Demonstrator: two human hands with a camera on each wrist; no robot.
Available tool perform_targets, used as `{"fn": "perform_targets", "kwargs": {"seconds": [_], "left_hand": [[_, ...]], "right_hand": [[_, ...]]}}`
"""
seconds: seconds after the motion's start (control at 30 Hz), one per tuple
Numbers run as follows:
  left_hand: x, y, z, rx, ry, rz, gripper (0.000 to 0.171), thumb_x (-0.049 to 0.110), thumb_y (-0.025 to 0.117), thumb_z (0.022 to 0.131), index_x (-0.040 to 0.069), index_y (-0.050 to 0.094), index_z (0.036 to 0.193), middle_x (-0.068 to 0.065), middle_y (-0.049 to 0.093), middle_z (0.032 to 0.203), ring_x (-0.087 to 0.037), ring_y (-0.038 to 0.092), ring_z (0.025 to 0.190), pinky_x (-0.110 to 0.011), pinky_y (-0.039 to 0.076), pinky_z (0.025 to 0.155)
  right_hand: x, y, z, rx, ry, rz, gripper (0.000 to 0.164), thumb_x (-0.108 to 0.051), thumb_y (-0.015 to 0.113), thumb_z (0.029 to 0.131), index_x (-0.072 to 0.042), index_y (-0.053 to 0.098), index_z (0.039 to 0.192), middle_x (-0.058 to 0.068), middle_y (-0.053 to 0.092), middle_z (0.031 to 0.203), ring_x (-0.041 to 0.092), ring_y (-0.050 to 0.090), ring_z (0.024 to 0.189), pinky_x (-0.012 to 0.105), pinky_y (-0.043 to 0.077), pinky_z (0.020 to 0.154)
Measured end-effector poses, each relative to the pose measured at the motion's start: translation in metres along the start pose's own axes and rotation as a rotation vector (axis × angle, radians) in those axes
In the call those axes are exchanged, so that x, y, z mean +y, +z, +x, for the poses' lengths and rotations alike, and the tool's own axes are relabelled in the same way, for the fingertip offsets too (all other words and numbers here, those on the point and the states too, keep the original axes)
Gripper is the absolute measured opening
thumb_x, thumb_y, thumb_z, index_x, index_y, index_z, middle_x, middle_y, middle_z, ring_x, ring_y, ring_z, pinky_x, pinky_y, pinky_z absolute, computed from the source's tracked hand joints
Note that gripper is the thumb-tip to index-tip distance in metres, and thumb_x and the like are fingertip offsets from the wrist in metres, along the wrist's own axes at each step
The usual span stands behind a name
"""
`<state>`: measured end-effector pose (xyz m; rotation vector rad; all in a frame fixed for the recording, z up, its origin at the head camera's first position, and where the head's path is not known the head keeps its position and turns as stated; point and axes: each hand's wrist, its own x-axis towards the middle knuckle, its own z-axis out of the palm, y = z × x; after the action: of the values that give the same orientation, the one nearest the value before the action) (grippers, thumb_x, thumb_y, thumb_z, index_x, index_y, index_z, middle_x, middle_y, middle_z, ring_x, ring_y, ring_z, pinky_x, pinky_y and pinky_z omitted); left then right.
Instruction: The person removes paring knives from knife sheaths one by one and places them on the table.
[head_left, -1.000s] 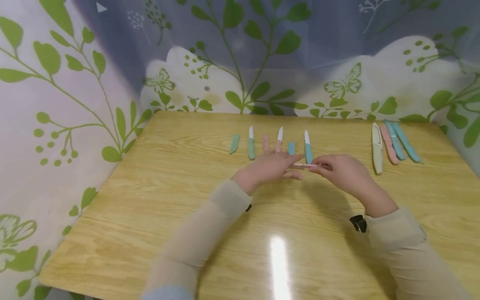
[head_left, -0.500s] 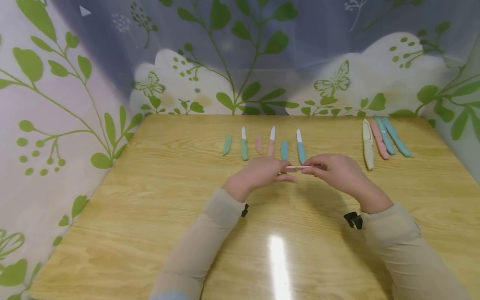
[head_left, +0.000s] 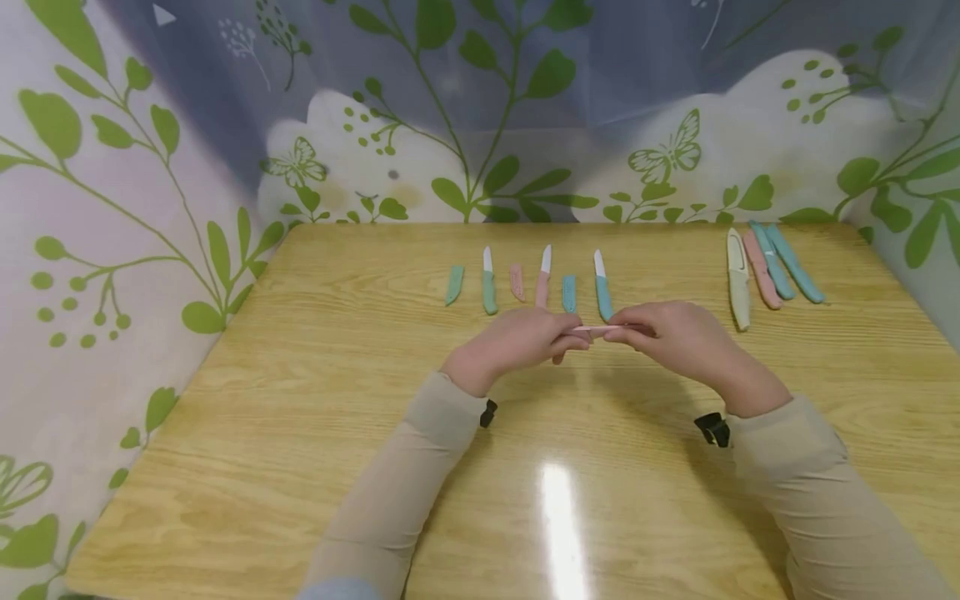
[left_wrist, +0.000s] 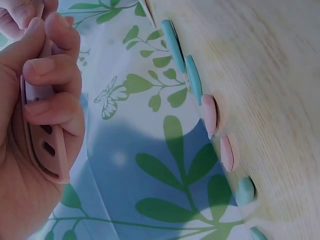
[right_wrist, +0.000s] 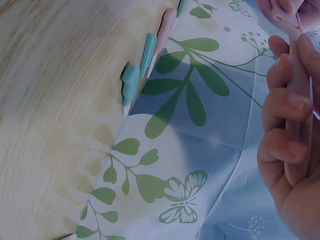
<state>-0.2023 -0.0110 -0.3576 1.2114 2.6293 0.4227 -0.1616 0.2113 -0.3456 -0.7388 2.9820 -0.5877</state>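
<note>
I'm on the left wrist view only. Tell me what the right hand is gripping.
Observer: The right hand grips a long pink piece.
Operator: Now check the table for bare blades.
Observer: Three: the green knife, pink knife and blue knife each show a white blade.
Operator: Report what lies at the far right.
Observer: A pink item and two blue items lie beside the cream item.

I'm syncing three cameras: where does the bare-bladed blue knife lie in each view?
Head: blue knife, just right of centre.
Left wrist: upper middle, handle showing.
Right wrist: upper half, left of centre.
Shared landmark: the blue sheath, next to it in the row.
</note>
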Motion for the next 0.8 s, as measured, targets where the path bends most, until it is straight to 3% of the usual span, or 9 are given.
{"fn": "perform_targets", "kwargs": {"seconds": [0.2, 0.47, 0.8], "left_hand": [[-0.0004, -0.0022, -0.0002, -0.005, 0.018, -0.01, 0.036, 0.04, 0.043, 0.102, 0.01, 0.063, 0.104, 0.001, 0.063, 0.075, -0.01, 0.049, 0.057, -0.025, 0.045, 0.066], [0.002, -0.0004, -0.001, -0.027, 0.024, -0.05, 0.037, 0.04, 0.042, 0.102, 0.01, 0.063, 0.105, 0.002, 0.058, 0.073, -0.01, 0.048, 0.06, -0.024, 0.043, 0.067], [0.0036, -0.0003, -0.0003, -0.011, 0.036, -0.036, 0.036, 0.038, 0.042, 0.103, 0.009, 0.063, 0.102, 0.002, 0.053, 0.072, -0.009, 0.043, 0.057, -0.023, 0.041, 0.064]], "right_hand": [[0.0016, -0.0009, -0.0013, -0.01, -0.025, -0.001, 0.031, -0.038, 0.055, 0.098, -0.014, 0.071, 0.109, -0.003, 0.067, 0.074, 0.005, 0.052, 0.059, 0.03, 0.043, 0.058], [0.0021, -0.0034, -0.0043, -0.037, -0.008, 0.006, 0.035, -0.037, 0.057, 0.098, -0.011, 0.07, 0.118, 0.002, 0.073, 0.086, 0.006, 0.053, 0.061, 0.03, 0.043, 0.058], [0.0029, -0.0079, -0.0032, -0.036, -0.01, -0.008, 0.033, -0.037, 0.058, 0.097, -0.012, 0.071, 0.115, 0.003, 0.074, 0.092, 0.008, 0.051, 0.06, 0.03, 0.042, 0.06]]}}
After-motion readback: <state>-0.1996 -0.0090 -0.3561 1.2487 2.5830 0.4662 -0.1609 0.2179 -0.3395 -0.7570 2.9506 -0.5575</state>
